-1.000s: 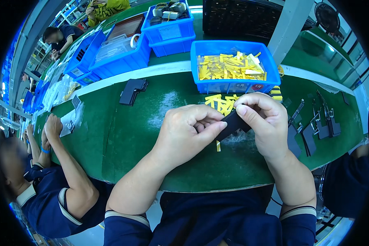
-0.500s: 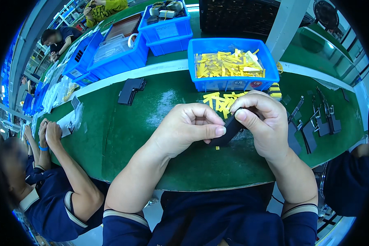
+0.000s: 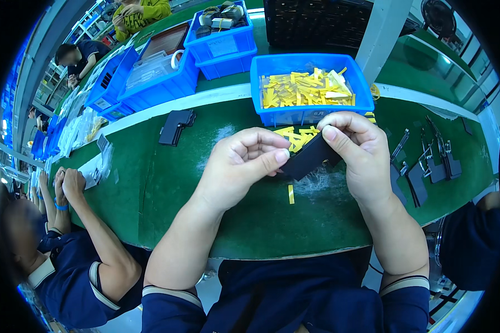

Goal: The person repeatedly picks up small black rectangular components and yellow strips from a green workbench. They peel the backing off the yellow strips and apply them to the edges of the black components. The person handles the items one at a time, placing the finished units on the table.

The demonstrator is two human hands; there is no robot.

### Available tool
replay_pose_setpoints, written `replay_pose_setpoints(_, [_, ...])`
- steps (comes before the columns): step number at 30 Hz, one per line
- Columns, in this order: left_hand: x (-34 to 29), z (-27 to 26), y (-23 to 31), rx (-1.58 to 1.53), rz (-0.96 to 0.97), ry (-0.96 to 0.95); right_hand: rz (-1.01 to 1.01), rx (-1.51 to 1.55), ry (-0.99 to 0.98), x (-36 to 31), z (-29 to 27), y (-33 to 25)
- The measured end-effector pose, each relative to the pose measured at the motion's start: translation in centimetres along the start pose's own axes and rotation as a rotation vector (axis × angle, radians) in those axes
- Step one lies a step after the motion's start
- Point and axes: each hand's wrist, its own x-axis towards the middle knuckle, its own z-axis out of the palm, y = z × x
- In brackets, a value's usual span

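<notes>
Between my hands is a flat black rectangular part (image 3: 310, 159), held tilted above the green table with its broad face showing. My left hand (image 3: 244, 166) pinches its left end between thumb and fingers. At the upper right corner, my right hand (image 3: 360, 152) grips it with the thumb on the near side. A loose pile of yellow strips (image 3: 301, 136) lies just behind the part, half covered by it and my hands. One single yellow strip (image 3: 291, 194) rests on the table below the part.
A blue bin (image 3: 315, 115) full of yellow strips stands behind my hands. Several black parts with metal arms (image 3: 442, 161) lie to the right. A black part (image 3: 176, 127) sits at back left, near blue crates (image 3: 160, 89). A co-worker's hands (image 3: 69, 186) are at left.
The black part has turned from edge-on to show its broad face. My left hand has shifted slightly left and up. More of the single yellow strip is visible below the part.
</notes>
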Motion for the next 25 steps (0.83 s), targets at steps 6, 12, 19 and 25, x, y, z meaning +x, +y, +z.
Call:
replay_pose_setpoints(6, [-0.4, 1.7, -0.4, 0.697, 0.496, 0.118, -0.011, 0.012, 0.035, 0.0, 0.2, 0.2])
replay_pose_setpoints(12, [-0.3, 0.9, -0.6, 0.519, 0.319, 0.132, -0.009, 0.056, 0.076, -0.1, 0.8, 0.4])
replay_pose_setpoints(19, [0.6, -8.8, 2.2, 0.371, 0.164, 0.596, 0.059, -0.042, 0.003, 0.0, 0.5, 0.6])
replay_pose_setpoints(25, [0.1, -16.2, 0.9, 0.407, -0.116, 0.866, 0.077, -0.103, -0.099, 0.0, 0.1, 1.1])
